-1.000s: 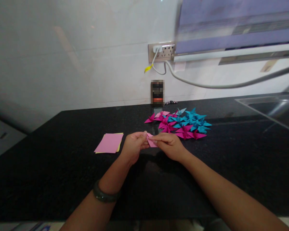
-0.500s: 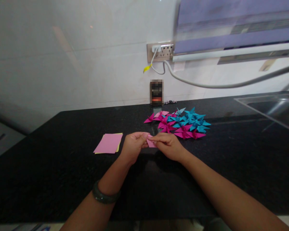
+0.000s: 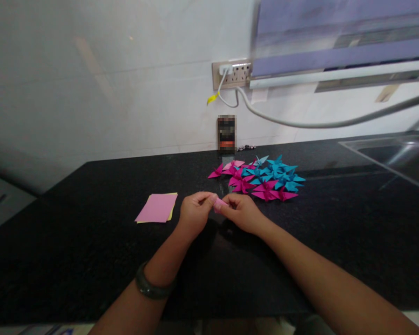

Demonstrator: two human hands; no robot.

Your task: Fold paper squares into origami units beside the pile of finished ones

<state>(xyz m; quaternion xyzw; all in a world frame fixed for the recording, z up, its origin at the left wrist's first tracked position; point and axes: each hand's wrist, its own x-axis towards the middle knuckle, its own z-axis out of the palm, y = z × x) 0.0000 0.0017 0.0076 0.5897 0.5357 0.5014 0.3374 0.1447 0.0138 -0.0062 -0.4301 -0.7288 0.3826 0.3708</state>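
Between both hands is a small folded piece of pink paper [image 3: 219, 205], mostly covered by fingers. My left hand [image 3: 195, 211] pinches its left side between thumb and fingers. From the right, my right hand [image 3: 242, 211] grips the other side, its thumb lying along the near face. Just beyond my right hand lie several folded paper cranes, magenta ones [image 3: 265, 190] in front and blue ones [image 3: 282, 172] behind, with a pale pink one among them. Left of my left hand rests a stack of square paper [image 3: 156, 208], pink on top with yellow showing beneath.
The black countertop [image 3: 91, 260] runs to a tiled wall. A phone-like device with a blurred screen [image 3: 226, 134] leans there, a beaded strand [image 3: 246, 148] beside it. Above are a socket panel [image 3: 232, 74] and a grey cable [image 3: 300, 124]. A metal sink [image 3: 398, 158] is at right.
My right fingers have shifted from pressing across the top of the pink paper to pinching its side, thumb now in front. Less of the paper shows. The left hand holds nearly still.
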